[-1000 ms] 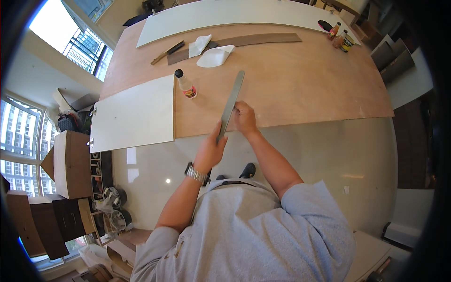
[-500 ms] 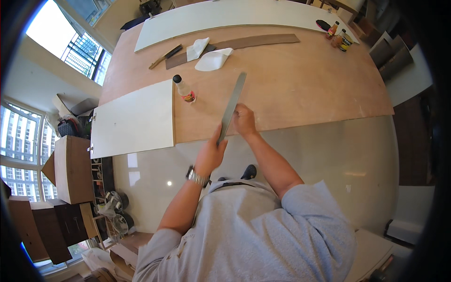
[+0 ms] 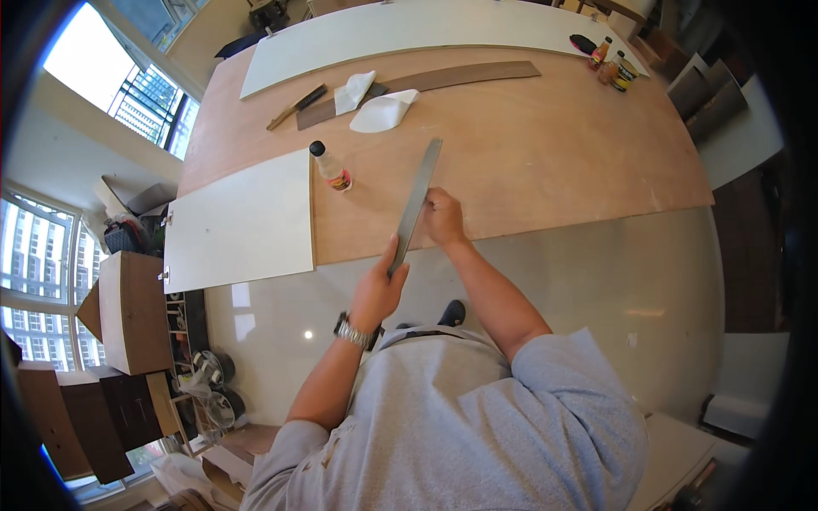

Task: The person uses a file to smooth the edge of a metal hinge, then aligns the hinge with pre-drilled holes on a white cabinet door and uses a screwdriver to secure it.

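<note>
A long, flat grey strip (image 3: 415, 209) slants up over the table's near edge. My left hand (image 3: 381, 285), with a metal watch at its wrist, is closed round the strip's lower end. At the strip's right edge, about midway along, is my right hand (image 3: 444, 218), its fingers curled and touching that edge. Whatever those fingers hold, if anything, is hidden. Left of the strip stands a clear bottle (image 3: 331, 167) with a black cap and a red label.
The wooden table (image 3: 545, 162) bears a white panel (image 3: 239, 221) at left and a long white panel (image 3: 409, 27) at the back. White cloths (image 3: 385, 111), a brown strip (image 3: 477, 75) and a brush (image 3: 298, 106) lie between. Small bottles (image 3: 599, 53) stand far right.
My left hand and the strip have shifted slightly toward me, drawing the strip's lower end nearer. My right hand stays in nearly the same place, fingers still curled at its edge.
</note>
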`<state>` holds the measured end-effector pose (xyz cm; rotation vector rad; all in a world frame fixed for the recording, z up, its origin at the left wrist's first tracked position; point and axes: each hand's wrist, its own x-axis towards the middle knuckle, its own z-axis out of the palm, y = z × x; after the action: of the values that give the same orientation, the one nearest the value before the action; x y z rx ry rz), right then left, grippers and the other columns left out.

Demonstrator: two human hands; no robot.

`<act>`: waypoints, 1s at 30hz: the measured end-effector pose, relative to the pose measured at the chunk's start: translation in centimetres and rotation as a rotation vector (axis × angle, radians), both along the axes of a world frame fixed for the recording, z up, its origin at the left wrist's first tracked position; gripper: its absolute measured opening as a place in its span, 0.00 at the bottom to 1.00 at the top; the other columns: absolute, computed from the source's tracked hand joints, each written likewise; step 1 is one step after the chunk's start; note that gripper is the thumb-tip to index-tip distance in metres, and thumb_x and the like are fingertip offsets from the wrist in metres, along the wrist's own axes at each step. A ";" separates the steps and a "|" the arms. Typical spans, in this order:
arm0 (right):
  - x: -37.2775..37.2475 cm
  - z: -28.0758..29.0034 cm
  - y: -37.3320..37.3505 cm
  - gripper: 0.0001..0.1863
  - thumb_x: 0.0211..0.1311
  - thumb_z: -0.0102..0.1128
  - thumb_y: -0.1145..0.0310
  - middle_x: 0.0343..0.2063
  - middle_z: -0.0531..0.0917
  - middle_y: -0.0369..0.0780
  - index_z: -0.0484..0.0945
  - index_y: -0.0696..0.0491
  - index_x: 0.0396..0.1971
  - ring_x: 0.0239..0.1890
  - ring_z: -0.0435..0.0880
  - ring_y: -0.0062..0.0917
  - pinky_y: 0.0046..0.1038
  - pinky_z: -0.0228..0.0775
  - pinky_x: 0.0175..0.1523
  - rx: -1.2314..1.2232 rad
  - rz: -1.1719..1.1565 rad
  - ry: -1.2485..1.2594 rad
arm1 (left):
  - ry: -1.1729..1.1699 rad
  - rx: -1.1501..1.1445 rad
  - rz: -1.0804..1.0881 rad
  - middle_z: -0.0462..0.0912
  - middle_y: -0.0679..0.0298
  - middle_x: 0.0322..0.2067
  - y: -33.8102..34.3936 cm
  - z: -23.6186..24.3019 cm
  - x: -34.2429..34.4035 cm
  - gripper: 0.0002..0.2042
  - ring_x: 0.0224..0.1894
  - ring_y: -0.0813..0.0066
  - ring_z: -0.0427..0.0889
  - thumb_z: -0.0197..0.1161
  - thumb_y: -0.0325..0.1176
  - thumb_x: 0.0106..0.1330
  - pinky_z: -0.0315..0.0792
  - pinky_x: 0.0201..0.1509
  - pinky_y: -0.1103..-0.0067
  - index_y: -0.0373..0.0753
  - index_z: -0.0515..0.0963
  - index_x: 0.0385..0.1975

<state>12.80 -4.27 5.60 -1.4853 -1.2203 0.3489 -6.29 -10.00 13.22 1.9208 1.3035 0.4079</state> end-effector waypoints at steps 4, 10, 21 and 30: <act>-1.5 1.2 -0.1 0.03 0.57 0.61 0.76 0.29 0.83 0.46 0.81 0.59 0.30 0.33 0.83 0.39 0.32 0.75 0.38 0.013 0.058 0.046 | -0.252 0.239 -0.042 0.72 0.63 0.15 5.0 -1.2 1.8 0.29 0.14 0.77 0.70 0.58 0.36 0.67 0.68 0.22 0.77 0.39 0.61 0.67; -0.2 0.7 0.0 0.04 0.57 0.62 0.75 0.30 0.83 0.48 0.81 0.59 0.30 0.33 0.83 0.40 0.32 0.75 0.38 -0.040 -0.006 0.001 | -0.105 0.013 -0.012 0.71 0.68 0.15 -0.2 1.8 -2.5 0.29 0.14 0.81 0.69 0.58 0.36 0.68 0.67 0.20 0.78 0.41 0.60 0.68; -0.5 1.0 0.1 0.06 0.60 0.60 0.72 0.31 0.83 0.48 0.81 0.59 0.33 0.34 0.83 0.41 0.33 0.74 0.40 -0.052 0.009 0.040 | -0.285 -0.078 0.030 0.74 0.59 0.19 4.5 -1.5 3.5 0.29 0.19 0.78 0.69 0.59 0.35 0.67 0.67 0.24 0.78 0.38 0.61 0.67; 1.5 0.2 0.3 0.07 0.59 0.59 0.72 0.33 0.83 0.48 0.81 0.59 0.34 0.36 0.83 0.40 0.32 0.74 0.42 -0.180 -0.002 0.146 | -0.222 -0.272 0.105 0.72 0.64 0.18 -0.8 -0.7 0.8 0.28 0.19 0.82 0.70 0.59 0.36 0.67 0.66 0.23 0.81 0.40 0.62 0.67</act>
<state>14.25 -3.92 5.81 -1.5843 -1.0931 0.5680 -5.48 -10.79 12.55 1.5403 1.2465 0.4575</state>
